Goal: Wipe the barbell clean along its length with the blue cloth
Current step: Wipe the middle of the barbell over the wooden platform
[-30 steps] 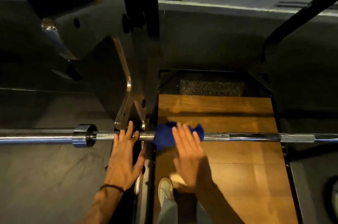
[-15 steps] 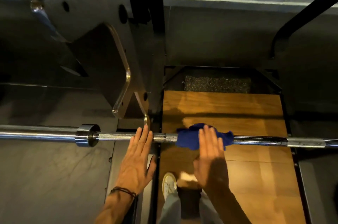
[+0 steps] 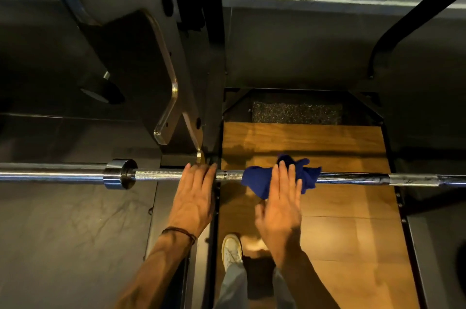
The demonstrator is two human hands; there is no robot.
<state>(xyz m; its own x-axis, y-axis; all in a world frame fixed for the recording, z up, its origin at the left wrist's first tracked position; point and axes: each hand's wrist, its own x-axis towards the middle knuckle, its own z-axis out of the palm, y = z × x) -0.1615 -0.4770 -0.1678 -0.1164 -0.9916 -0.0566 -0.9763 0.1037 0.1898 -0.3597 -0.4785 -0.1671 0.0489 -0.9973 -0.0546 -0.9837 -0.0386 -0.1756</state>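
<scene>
Right hand (image 3: 282, 210) presses blue cloth (image 3: 259, 180) on barbell (image 3: 161, 174); left hand (image 3: 195, 195) flat on bar

Right of the blue cloth (image 3: 262, 181), the barbell (image 3: 353, 179) runs bare over the wooden platform (image 3: 348, 220) toward the platform's right edge, open to a sliding hand. Leftward, the left hand (image 3: 195, 197) lies flat across the shaft; past it comes the collar (image 3: 118, 174). The black rack upright (image 3: 209, 31) and steel bracket (image 3: 166, 117) crowd close behind the bar at the platform's left edge.
</scene>
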